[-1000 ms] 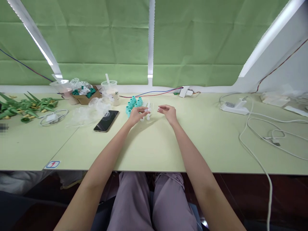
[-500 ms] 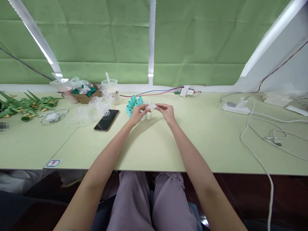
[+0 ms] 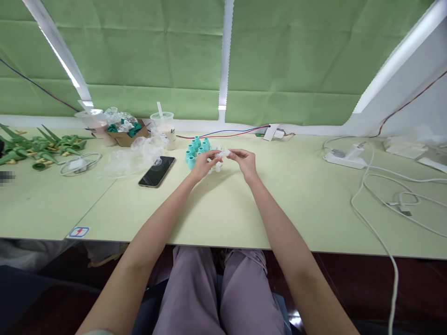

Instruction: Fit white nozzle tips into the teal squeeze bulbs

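Observation:
Both hands meet over the table around small white translucent plastic pieces (image 3: 221, 154). My left hand (image 3: 204, 164) is closed, thumb and fingers pinching the left side of one piece. My right hand (image 3: 245, 163) pinches at its right end; whether that is a separate part I cannot tell. More white pieces (image 3: 218, 166) show just below the fingers, partly hidden by my left hand. Beside and behind that hand stand several turquoise bottle-shaped plastic parts (image 3: 191, 160) in a cluster.
A phone (image 3: 157, 172) lies to the left by a crumpled clear bag (image 3: 129, 158). Behind are a drink cup with a straw (image 3: 163, 130) and a small cardboard box (image 3: 129, 137). Green plastic parts (image 3: 45, 148) lie far left. A power strip (image 3: 345, 159) and white cables (image 3: 370, 223) occupy the right.
The view has shifted slightly. Both hands stay pinched around the white pieces in nearly the same place.

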Demonstrator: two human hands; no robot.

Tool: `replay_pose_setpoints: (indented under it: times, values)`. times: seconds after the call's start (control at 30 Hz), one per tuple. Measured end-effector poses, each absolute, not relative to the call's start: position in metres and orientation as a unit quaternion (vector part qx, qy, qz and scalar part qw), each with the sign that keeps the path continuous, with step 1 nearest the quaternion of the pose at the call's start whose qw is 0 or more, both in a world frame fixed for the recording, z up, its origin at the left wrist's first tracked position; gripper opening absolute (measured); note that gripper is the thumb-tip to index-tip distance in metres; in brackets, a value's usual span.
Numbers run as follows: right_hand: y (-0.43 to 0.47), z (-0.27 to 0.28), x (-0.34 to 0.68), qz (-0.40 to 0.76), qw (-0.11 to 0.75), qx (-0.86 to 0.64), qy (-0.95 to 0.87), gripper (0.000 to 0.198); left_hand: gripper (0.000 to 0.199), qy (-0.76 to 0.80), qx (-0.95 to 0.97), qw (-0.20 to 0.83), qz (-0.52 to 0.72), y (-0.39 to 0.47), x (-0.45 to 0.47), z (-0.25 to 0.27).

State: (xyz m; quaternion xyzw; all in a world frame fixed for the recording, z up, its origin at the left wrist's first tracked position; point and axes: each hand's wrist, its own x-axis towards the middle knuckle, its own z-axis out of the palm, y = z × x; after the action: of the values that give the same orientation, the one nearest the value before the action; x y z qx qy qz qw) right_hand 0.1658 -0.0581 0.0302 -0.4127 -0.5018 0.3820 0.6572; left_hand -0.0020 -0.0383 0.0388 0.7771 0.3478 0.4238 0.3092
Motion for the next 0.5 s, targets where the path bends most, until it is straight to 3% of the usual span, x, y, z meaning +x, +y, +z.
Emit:
replay_pose_setpoints:
  times: [0.3,0.5]
  values:
    - [-0.054,0.026,0.176,0.391,0.6,-0.426,-0.554,0.031,0.038,0.35,0.778,0.306,0.423,-0.034,0.001,0.027]
    - [-0.056,0.027,0.175,0.395,0.607,-0.417,-0.549,0.034,0.034,0.367,0.76,0.293,0.45,-0.034,0.006,0.024]
